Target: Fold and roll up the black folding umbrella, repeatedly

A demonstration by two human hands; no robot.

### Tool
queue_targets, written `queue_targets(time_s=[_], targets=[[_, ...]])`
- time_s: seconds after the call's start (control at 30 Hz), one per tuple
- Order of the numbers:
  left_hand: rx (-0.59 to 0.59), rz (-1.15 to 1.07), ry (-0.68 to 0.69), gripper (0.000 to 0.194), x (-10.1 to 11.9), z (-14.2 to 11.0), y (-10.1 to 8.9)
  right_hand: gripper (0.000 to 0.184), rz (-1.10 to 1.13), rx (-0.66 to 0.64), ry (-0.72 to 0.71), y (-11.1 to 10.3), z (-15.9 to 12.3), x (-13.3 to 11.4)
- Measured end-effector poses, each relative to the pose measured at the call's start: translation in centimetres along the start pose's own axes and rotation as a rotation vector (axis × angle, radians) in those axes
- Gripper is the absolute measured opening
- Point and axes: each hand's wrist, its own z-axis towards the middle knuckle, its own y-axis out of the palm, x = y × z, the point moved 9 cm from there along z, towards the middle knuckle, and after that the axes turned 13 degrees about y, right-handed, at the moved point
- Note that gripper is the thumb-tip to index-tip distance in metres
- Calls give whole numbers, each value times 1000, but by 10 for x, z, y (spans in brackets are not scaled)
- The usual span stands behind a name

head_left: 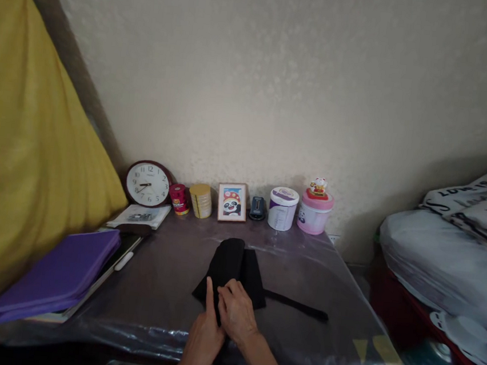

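On table (159,289), black cloth (226,261), lengthwise toward wall (252,91)

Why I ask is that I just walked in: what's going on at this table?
A person has both bare hands on a piece of black cloth, which lies partly folded on a plastic-covered table. The left hand has its index finger stretched out, while the right hand has its fingers bent against the cloth; whether they pinch it is hard to tell. A black strap reaches out to the right.
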Motion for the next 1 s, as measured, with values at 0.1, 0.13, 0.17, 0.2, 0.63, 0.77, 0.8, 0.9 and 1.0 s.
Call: queue_targets(time_s=[0.1, 0.13, 0.17, 0.2, 0.63, 0.77, 0.8, 0.9, 1.0], targets=[[-51, -13, 1, 75, -6, 3, 6, 20, 74, -18, -49, -6, -3, -2], [-61, -17, -6, 73, -9, 4, 7, 19, 119, -32, -69, -9, -5, -3], [-59, -17, -11, 72, -11, 5, 8, 18, 172, -43, -84, -13, -6, -2], [-54, -15, -15, 71, -14, 5, 9, 19, 225, -50, -99, -16, -7, 0], [-57, -13, -62, 67, -22, 8, 16, 30, 145, -114, -90, 22, 71, 37], [-65, 16, -79, 67, -20, 7, 13, 31, 257, -63, 111, 24, 108, 72], [-59, 1, -74, 67, -20, 7, 12, 32, 298, -45, 186, 21, 114, 84], [-20, -84, -45, 66, -21, 7, 10, 32, 363, 15, 389, 9, 118, 124], [10, -128, -49, 66, -26, 6, 9, 29, 412, 37, 538, -2, 102, 160]])
